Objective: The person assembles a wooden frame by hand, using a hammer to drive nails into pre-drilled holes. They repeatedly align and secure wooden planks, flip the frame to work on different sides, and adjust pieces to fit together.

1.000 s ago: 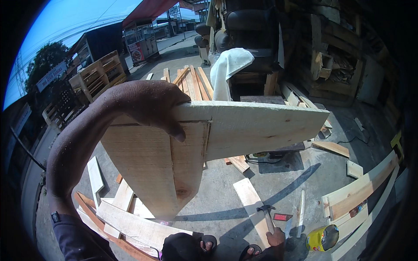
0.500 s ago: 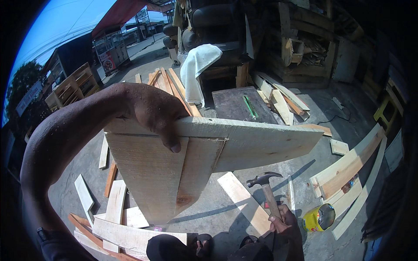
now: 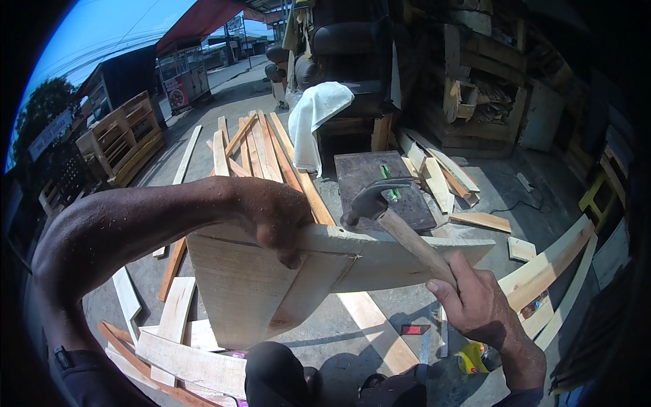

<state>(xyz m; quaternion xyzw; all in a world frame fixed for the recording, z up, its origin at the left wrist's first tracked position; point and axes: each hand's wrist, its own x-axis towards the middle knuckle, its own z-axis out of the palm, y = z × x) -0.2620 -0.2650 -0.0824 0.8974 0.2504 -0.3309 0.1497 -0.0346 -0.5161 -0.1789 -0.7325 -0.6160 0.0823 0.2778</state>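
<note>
Two hands (image 3: pixel 274 217), one hammer (image 3: pixel 407 237), one wooden assembly (image 3: pixel 237 278), one red-handled tool (image 3: pixel 410 330), one cloth (image 3: pixel 315 115), one can (image 3: pixel 469 359), one cart (image 3: pixel 182 81) and more than a dozen loose planks (image 3: pixel 376 332).

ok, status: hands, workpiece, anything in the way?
Left hand gripping wooden assembly from above. Right hand gripping hammer. Hammer hides part of the assembly's top edge from view; can't tell if they touch.

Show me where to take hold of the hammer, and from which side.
Best gripped, I'd judge, on the hammer's wooden handle, near its lower end, coming from the lower right: the handle slants down that way, away from the metal head, and the right hand wraps it there.
</note>
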